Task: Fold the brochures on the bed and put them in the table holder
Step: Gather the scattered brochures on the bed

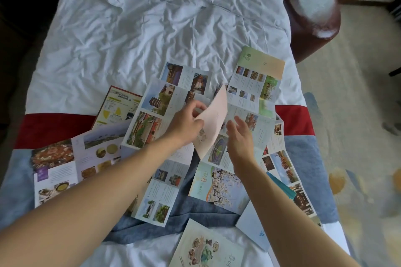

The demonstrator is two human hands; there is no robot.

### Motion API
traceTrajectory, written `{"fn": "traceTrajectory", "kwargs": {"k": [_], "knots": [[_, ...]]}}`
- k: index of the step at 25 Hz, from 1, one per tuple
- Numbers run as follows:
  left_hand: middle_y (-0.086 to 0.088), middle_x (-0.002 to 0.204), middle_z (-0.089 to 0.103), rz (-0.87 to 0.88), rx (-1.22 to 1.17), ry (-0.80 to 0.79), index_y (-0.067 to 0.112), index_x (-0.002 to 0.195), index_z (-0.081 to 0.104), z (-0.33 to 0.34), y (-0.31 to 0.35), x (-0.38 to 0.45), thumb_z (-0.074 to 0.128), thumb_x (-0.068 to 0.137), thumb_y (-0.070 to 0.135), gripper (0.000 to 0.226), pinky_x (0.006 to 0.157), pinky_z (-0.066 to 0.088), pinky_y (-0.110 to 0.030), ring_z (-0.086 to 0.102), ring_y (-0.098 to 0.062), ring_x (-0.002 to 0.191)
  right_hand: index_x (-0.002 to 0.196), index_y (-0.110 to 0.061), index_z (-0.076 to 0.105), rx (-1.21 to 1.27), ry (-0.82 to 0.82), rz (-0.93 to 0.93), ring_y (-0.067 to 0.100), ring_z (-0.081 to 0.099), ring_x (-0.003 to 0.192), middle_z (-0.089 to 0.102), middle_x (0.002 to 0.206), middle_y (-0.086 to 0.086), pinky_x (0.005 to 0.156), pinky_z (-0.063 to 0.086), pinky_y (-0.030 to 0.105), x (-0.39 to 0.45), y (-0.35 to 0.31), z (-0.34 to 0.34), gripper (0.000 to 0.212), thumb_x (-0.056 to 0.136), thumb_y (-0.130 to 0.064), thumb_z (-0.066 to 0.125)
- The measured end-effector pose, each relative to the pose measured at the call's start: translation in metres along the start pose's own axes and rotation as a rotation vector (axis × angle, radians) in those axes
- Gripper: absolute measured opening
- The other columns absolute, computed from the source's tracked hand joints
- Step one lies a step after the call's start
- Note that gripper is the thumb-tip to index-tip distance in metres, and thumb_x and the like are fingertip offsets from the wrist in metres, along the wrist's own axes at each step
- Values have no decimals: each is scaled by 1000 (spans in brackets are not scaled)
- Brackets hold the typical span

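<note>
Several unfolded brochures lie spread over the foot of the bed [152,28]. My left hand [186,123] pinches the edge of a pale pink brochure panel [213,119] and holds it lifted and tilted above the pile. My right hand [240,136] hovers just right of that panel with fingers spread and nothing in it. Below the hands lie a blossom-cover brochure [219,184], a long photo brochure [160,197] and a temple-photo brochure [160,106]. A food brochure [65,164] lies at the left. No table holder is in view.
A red and yellow leaflet [117,106] peeks out at the left. A green-topped brochure [258,80] reaches toward the bed's right edge. A blue throw with a red band [54,125] crosses the bed. A dark red armchair [314,10] stands at the upper right on carpet [358,115].
</note>
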State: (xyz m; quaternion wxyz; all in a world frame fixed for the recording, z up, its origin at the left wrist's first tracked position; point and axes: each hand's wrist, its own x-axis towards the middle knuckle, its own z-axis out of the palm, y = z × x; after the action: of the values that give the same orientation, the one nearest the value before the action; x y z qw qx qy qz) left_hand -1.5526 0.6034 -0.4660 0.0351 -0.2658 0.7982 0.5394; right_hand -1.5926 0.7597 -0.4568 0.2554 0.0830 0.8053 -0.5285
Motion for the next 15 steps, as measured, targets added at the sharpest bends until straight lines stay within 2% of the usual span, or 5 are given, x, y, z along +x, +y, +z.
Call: {"fn": "traceTrajectory", "kwargs": {"k": [3,5,8,13,15], "knots": [[19,96,62,220,79,-104,35,111,55,19,11,-20,59,94,19,24,62,51,-17,62,1,84,139,-25,47,313,-152,184,23,65,109,64,123,1,80,59,45,1,-10,13,45,98,-42,54],[13,99,64,251,121,-199,30,112,59,27,10,-29,63,90,25,22,66,52,-20,65,-5,87,116,-19,58,366,-50,249,23,69,87,69,99,8,58,56,33,2,-13,17,21,95,-24,55],[11,101,61,189,141,-326,27,103,68,25,1,-38,65,77,51,35,77,50,-26,61,-6,91,105,-14,62,153,114,253,32,66,81,68,91,16,62,56,41,2,-9,12,31,88,3,41],[-4,138,47,84,131,91,22,142,44,-10,-31,-47,67,89,32,59,97,36,-25,46,-20,125,97,-23,65,49,50,190,25,64,63,69,83,7,50,54,32,-14,-11,25,34,88,-2,40],[-9,145,40,3,127,128,24,150,31,-30,-49,-59,67,90,25,70,97,38,-29,43,-24,130,99,-25,65,5,-51,179,30,69,69,71,88,9,58,60,43,-30,-7,50,35,89,-2,40]]}}
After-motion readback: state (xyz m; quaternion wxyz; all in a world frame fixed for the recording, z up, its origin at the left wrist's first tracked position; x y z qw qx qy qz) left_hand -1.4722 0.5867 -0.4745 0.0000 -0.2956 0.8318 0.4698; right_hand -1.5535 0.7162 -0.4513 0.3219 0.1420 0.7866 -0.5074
